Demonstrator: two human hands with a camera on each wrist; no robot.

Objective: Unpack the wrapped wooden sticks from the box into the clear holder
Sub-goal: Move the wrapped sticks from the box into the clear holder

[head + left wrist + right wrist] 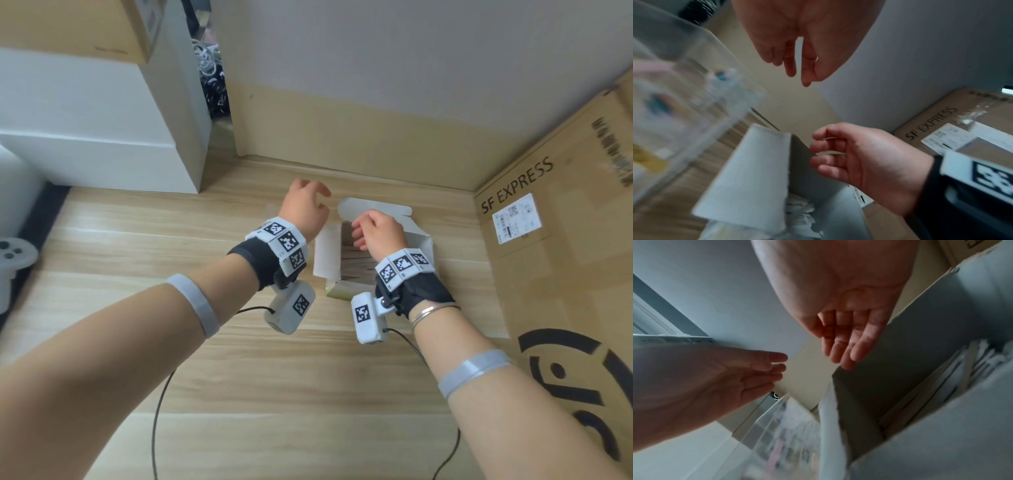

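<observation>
A small white box [418,240] stands open on the wooden table, its flaps [748,170] folded outward. Paper-wrapped wooden sticks [941,386] lie packed inside it. My right hand [371,229] hovers over the box opening, fingers [840,344] loosely extended and holding nothing. My left hand [308,202] hangs just left of the box with relaxed fingers [791,65], also holding nothing. The clear holder [684,97] stands below the left hand and beside the box; blurred wrapped sticks show through its wall [781,426]. In the head view the left hand and wrist hide the holder.
A large brown SF Express carton [548,274] walls off the right side. A white block [102,137] stands at the back left, with a white controller [13,253] at the left edge. A wall runs close behind the box. Black cables [161,394] trail over the near table.
</observation>
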